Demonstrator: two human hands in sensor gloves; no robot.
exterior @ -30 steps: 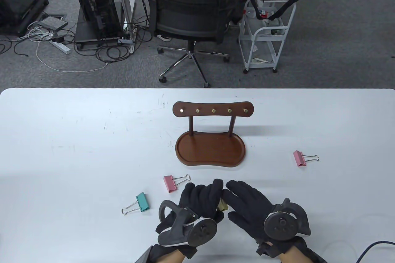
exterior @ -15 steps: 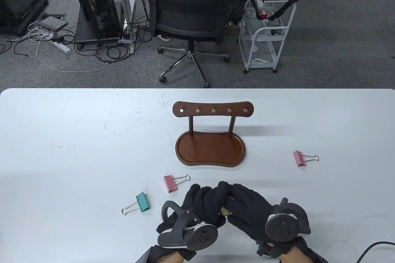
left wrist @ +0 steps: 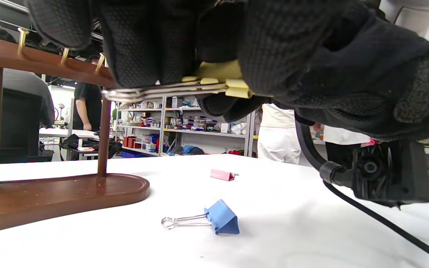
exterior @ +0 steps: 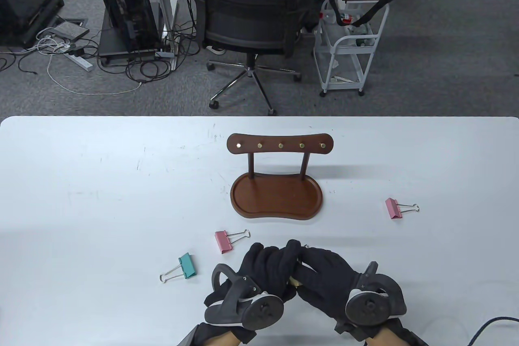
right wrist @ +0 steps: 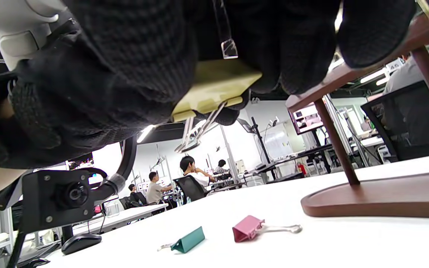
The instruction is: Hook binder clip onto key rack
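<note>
teal clip [exterior: 187,265] and a pink clip [exterior: 223,241] lie idle at far left. the left hand [exterior: 265,267], fingers apart a second ago, has now closed in and pinches the yellow binder clip [left wrist: 218,80] by its wire handles. the right hand [exterior: 324,273] has slid in to meet it and grips the clip's body, knuckles touching. the clip hangs above the table, in front of the key rack [exterior: 279,177] and short of its brass hooks [exterior: 280,145]. looks like they're readying a handle to hook. another pink clip [exterior: 392,207] waits far right.
</note>
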